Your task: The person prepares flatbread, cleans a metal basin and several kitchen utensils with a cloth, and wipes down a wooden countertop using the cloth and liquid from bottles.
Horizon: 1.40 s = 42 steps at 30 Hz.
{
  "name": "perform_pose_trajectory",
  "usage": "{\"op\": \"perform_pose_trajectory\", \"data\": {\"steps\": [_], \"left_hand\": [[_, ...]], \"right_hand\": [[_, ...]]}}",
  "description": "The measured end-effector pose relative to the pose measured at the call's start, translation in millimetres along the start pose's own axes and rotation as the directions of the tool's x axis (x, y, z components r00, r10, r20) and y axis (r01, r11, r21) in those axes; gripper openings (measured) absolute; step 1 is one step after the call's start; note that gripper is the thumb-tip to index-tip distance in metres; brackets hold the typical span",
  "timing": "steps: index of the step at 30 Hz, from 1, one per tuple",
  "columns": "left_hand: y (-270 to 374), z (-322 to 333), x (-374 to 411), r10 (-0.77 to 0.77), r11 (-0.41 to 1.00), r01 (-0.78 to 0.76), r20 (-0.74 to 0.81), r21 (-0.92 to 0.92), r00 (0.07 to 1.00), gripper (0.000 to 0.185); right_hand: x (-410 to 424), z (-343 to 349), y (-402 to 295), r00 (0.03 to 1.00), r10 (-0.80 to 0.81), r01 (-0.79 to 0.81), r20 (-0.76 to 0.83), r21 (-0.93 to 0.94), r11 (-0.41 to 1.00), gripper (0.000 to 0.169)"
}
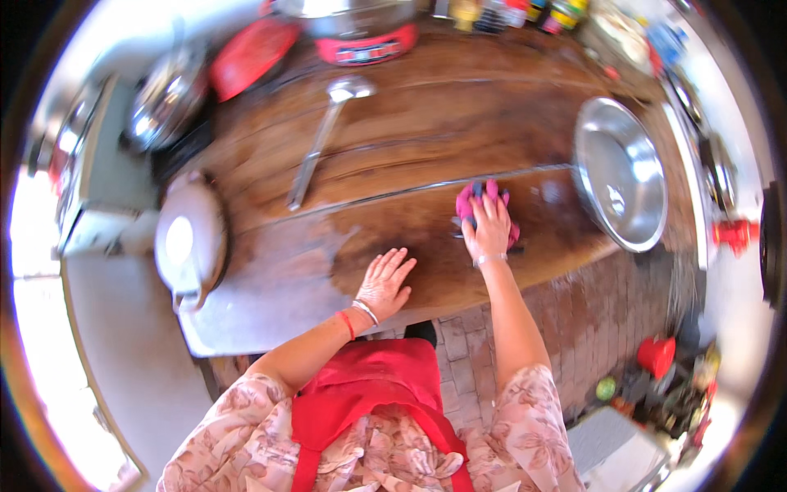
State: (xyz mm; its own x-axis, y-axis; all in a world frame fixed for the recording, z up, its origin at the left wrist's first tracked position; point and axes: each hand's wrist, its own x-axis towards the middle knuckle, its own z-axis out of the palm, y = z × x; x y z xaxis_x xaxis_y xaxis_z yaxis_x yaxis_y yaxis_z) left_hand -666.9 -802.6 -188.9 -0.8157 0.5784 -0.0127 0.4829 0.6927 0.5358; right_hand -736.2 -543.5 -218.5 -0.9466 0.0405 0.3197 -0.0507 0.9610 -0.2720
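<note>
My right hand (490, 230) lies over a bunched pink and dark cloth (465, 198) on the wooden table (406, 147), its fingers spread on top and pressing it against the tabletop. Near the front edge, my left hand (383, 288) is over the wood with its fingers apart and holds nothing; whether its palm touches the table is hard to tell. The wood around both hands looks dark and wet. To the right of the cloth stands a round metal basin (622, 175). A long-handled metal ladle (318, 147) lies farther back, left of the cloth.
A lidded pan (190, 237) sits at the table's left end. Along the back are a red basin (255, 55), a shiny metal pot (169, 98), a large steel pot on a red base (367, 46) and several bottles. A red container (656, 357) and clutter stand at the lower right.
</note>
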Motion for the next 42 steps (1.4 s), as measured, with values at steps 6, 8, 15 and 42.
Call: {"op": "perform_pose_trajectory", "data": {"steps": [6,8,15,42], "left_hand": [[-67.8,-49.6,-157.1,-0.338,0.941,0.338,-0.127,-0.016,0.933,0.061],[-88.4,-49.3,-207.8,-0.468,0.881,0.472,-0.203,-0.031,0.860,0.062],[-112.8,-56.5,-293.3,-0.670,0.727,0.674,-0.347,-0.129,0.656,0.059],[-129.8,-61.0,-235.5,-0.587,0.723,0.687,-0.463,0.070,0.664,0.052]], "right_hand": [[-89.7,4.5,-220.7,0.784,-0.552,0.422,0.284,0.410,0.809,0.050],[-67.7,23.9,-264.2,0.732,-0.637,0.503,0.243,0.438,0.745,0.049],[31.9,101.4,-338.6,0.945,-0.281,0.272,0.171,0.075,0.959,0.057],[37.1,77.4,-203.1,0.947,-0.320,0.320,0.028,-0.002,0.947,0.042]]}}
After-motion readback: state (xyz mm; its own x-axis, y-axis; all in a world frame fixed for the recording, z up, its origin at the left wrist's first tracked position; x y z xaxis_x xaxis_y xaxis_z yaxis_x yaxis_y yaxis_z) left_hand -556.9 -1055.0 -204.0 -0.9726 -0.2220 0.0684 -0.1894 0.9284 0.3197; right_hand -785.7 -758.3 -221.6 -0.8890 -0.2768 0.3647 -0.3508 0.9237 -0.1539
